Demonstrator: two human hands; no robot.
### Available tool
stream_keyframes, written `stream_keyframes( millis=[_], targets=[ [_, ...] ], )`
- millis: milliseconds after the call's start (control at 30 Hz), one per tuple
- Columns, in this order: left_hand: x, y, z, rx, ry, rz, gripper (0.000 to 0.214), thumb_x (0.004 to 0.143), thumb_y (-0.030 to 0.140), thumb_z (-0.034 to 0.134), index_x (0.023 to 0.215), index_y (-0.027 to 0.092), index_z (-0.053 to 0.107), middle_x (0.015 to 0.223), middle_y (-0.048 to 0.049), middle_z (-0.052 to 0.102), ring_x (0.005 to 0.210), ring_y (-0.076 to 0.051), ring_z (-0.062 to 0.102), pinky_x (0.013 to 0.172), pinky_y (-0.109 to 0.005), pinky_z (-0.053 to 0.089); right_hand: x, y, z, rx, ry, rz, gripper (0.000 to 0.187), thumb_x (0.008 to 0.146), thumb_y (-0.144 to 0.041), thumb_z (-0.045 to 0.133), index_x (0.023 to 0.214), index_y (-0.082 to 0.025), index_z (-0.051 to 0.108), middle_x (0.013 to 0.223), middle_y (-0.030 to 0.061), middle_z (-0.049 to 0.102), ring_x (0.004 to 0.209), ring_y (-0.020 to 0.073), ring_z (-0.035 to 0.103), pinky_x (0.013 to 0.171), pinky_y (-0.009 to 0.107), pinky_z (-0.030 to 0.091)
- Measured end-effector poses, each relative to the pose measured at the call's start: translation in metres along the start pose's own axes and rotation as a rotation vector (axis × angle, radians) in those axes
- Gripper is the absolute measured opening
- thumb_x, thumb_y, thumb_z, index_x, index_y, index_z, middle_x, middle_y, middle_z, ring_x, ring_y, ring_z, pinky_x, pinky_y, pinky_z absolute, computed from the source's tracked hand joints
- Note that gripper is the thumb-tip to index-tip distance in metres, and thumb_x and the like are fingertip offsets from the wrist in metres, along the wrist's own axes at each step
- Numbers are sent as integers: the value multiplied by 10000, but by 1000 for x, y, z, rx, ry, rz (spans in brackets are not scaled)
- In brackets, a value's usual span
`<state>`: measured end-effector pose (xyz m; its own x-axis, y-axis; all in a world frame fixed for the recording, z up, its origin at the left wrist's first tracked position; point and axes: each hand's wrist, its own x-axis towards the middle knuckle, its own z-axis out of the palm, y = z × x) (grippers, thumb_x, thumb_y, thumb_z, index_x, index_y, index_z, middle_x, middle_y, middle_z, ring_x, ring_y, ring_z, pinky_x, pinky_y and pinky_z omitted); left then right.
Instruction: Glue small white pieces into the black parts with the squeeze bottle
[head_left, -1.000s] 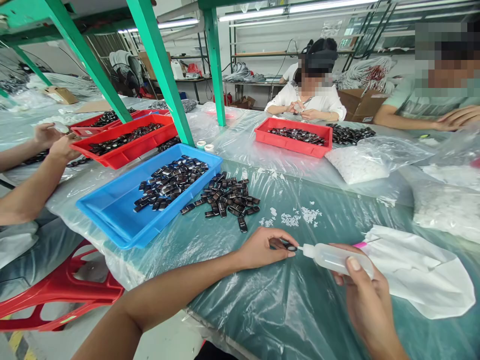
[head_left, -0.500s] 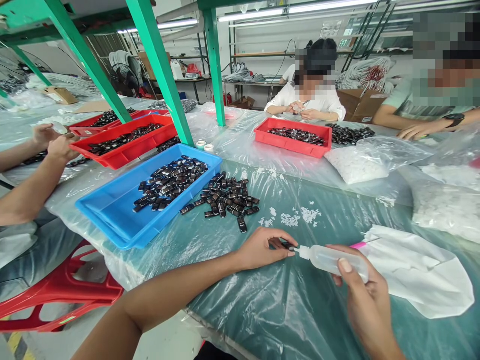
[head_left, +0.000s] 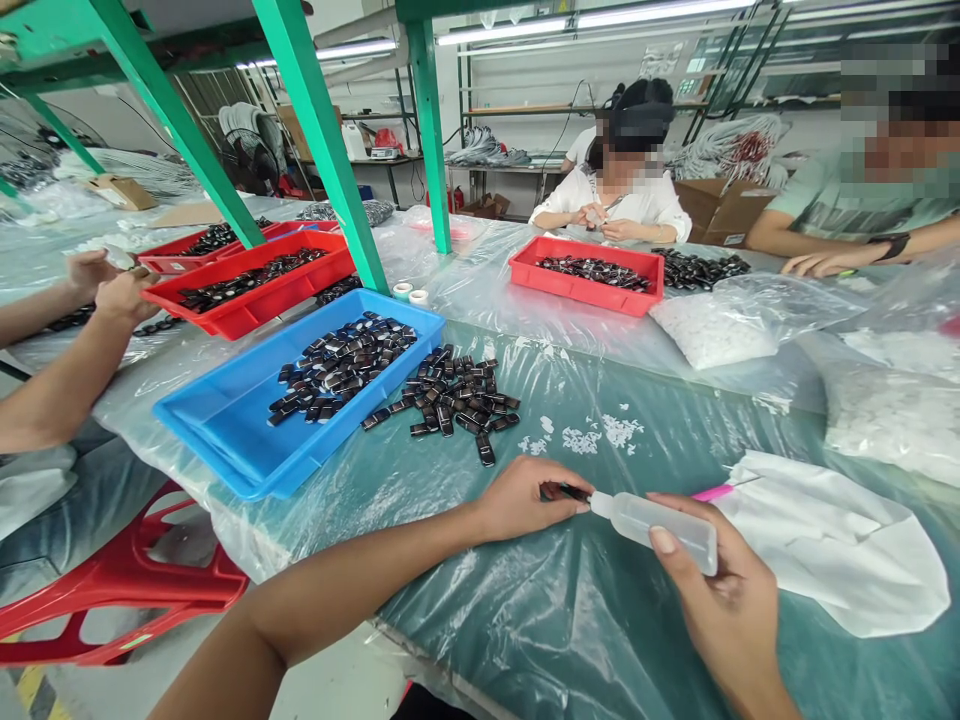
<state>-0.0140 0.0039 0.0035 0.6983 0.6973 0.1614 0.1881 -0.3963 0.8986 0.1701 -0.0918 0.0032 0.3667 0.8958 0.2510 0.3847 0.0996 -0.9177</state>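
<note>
Plastic-covered surface [head_left: 570, 610] bearing heaped black parts [head_left: 465, 395].
Left hand [head_left: 529, 495], grip nearly closed, pinches a single part [head_left: 574, 492]; right hand [head_left: 724, 585], grip curled round, holds a translucent squeeze bottle [head_left: 656, 525], capped end toward it.

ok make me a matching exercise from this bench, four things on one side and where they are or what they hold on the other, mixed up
1. squeeze bottle
2. blue tray
3. white sheet
4. white bits

A. scattered in small heaps beyond the left hand
B. containing many black pieces
C. spread out to the right of the right hand
D. gripped in the right hand

Pairs: 1-D, 2-B, 3-C, 4-A
</note>
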Motion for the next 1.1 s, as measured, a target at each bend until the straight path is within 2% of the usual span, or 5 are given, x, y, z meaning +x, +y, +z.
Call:
stream_keyframes(
  millis=[133, 367, 667, 900, 1100],
  targets=[
    [0, -1, 0, 14, -5, 0, 247, 833, 253, 585, 1047, 166, 673, 959, -56, 703, 802, -142, 631, 699, -218, 489, 0, -1, 0, 6, 1, 15, 279, 742, -418, 639, 930, -211, 642, 894, 45, 658, 686, 163, 589, 512, 215, 455],
    [-1, -3, 1, -20, -13, -34, 249, 827, 267, 594, 1048, 185, 675, 960, -54, 705, 805, -150, 641, 708, -231, 500, -5, -17, 5, 24, 50, 105, 320, 735, -467, 627, 913, -201, 635, 868, 61, 623, 597, 140, 523, 334, 196, 301],
    [-1, -3, 4, -188, -21, -100, 275, 810, 300, 619, 1044, 165, 670, 952, -69, 699, 843, -170, 650, 756, -263, 517, 4, -4, -3, 12, 45, -8, 267, 748, -437, 618, 881, -208, 653, 759, 37, 651, 566, 143, 554, 447, 212, 438],
    [0, -4, 4, -234, -29, -64, 281, 809, 285, 616, 1042, 135, 669, 950, -89, 692, 843, -168, 647, 766, -263, 523, 1, -2, -3, 21, 29, 2, 263, 738, -413, 642, 909, -212, 643, 814, 59, 661, 571, 153, 558, 409, 219, 415],
    [0, -4, 4, -256, -25, -78, 264, 809, 267, 620, 1042, 154, 669, 949, -81, 695, 851, -171, 652, 774, -282, 534, 2, 0, -3, 70, 52, 45, 269, 717, -429, 660, 888, -221, 659, 820, 50, 655, 626, 166, 558, 481, 240, 436]
  ],
)
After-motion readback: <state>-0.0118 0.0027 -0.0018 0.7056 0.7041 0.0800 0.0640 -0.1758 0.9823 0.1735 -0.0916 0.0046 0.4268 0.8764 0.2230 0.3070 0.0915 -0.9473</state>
